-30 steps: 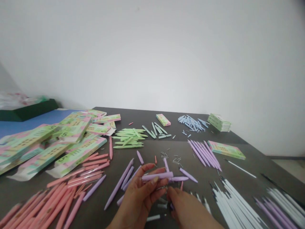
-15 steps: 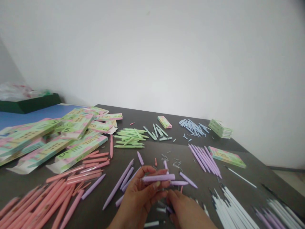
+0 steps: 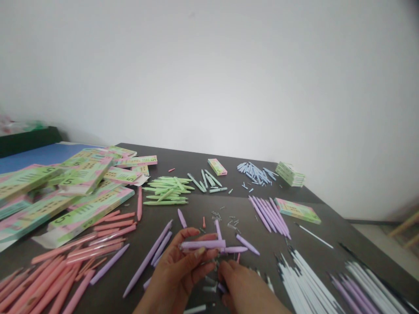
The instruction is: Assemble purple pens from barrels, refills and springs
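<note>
My left hand [image 3: 182,267] is closed around a purple pen barrel [image 3: 209,245], which lies sideways between the thumb and fingers. Close to its right, my right hand [image 3: 245,283] has its fingers pinched together low over the table; whatever they hold is hidden or too small to make out. Beyond the hands lie loose purple pen parts [image 3: 248,244] and small metal springs [image 3: 233,222]. A purple pen barrel [image 3: 149,259] rests to the left of my left hand. White pen refills [image 3: 312,283] are spread to the right of my right hand.
Pink pen parts [image 3: 49,279] and flat cardboard boxes [image 3: 88,209] cover the left. Green pen parts [image 3: 168,189], blue pen parts [image 3: 255,172] and a stack of boxes [image 3: 290,174] sit farther back. Purple barrels [image 3: 270,216] and a single box [image 3: 297,210] lie at right.
The view has turned to the right, so the table's contents appear shifted left. My left hand keeps the purple barrel, and my right hand stays pinched beside it.
</note>
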The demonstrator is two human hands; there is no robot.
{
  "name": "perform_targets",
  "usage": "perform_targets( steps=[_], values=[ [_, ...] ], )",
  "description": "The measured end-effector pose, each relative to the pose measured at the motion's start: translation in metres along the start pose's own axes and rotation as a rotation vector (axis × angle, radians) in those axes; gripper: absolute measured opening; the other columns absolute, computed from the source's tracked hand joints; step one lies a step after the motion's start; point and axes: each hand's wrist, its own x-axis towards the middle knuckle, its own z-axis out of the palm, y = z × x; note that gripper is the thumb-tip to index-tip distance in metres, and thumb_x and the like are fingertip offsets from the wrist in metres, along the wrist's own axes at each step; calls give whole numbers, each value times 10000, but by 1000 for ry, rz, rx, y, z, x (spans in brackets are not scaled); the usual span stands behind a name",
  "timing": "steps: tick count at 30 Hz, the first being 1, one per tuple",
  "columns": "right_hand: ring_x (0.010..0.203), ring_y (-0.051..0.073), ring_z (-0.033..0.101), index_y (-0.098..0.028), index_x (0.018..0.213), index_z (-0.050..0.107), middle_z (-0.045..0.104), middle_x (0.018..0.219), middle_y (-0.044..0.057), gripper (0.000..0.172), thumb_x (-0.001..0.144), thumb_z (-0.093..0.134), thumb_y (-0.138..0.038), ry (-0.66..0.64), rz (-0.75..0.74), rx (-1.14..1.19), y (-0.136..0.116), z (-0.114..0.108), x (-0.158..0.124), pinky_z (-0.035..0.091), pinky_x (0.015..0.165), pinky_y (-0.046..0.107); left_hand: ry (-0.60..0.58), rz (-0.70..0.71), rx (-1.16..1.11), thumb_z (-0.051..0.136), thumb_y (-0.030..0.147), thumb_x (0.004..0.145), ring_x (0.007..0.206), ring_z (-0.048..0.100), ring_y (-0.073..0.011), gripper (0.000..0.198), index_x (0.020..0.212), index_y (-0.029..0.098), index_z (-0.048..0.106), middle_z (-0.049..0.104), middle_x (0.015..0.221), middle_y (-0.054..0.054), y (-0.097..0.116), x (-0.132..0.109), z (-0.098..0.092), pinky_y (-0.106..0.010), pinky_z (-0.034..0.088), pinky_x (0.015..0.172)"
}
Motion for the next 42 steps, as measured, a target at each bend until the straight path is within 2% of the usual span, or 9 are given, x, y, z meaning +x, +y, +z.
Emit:
perform_targets(
  steps=[4,7,10,13,16,21,28,39,42],
  values=[
    [801,206,618,-162,822,619,648,875,107,125,783,511,-209,184,-29,297,1,-5,1,428,645,261,14,-5,15,709,29,610,672,697,-166,444,962,166,475,715,948,-119,2,-1,0,-238,561,591],
    [447,98,488,-165,804,587,566,643,23,373,856,404,-486,264,35,875,-1,-10,5,342,399,194,11,7,41,706,54,623,655,691,-156,431,967,170,473,718,924,-113,2,-1,1,-247,556,594],
    [302,33,289,-158,910,566,496,591,-29,549,820,337,-648,17,163,1499,-3,-10,11,156,268,149,-38,80,110,721,117,633,605,671,-155,404,940,186,467,720,845,-73,-2,0,-1,-275,549,561],
    [305,25,307,-142,907,570,535,618,-6,603,804,323,-683,-309,121,1802,-4,-1,16,112,252,129,-176,218,227,700,214,678,527,626,-142,364,956,208,466,702,801,-38,-10,2,-5,-272,514,490],
    [298,26,305,-151,869,576,537,550,-14,534,822,362,-638,-388,68,1892,-4,15,21,101,264,112,-276,296,382,630,293,746,524,603,-138,385,1082,232,451,687,802,-29,-18,0,-8,-255,476,467],
    [289,14,261,-147,897,605,474,490,-48,356,862,437,-459,-371,140,2014,-9,28,22,83,286,112,-121,428,666,639,248,727,680,651,-197,373,1074,241,501,700,799,-35,-22,-10,-6,-310,507,676],
    [297,13,270,-144,807,595,487,514,-44,279,835,487,-400,-421,150,1999,-12,17,16,97,292,119,-55,426,586,730,224,632,525,626,-166,358,871,249,465,704,689,-5,-10,-10,-2,-249,482,492],
    [340,5,215,-127,837,614,446,531,-75,214,727,661,-304,-213,-17,1706,-13,-12,-1,139,307,142,26,462,402,695,244,661,432,538,-105,358,916,247,443,647,594,58,26,5,-2,-219,455,468],
    [339,5,167,-131,848,610,398,497,-92,237,742,651,-339,-41,-45,1700,-2,-26,-2,102,311,150,48,433,459,655,297,691,401,469,-97,318,940,231,470,608,536,62,42,14,-8,-187,382,395]
  ],
)
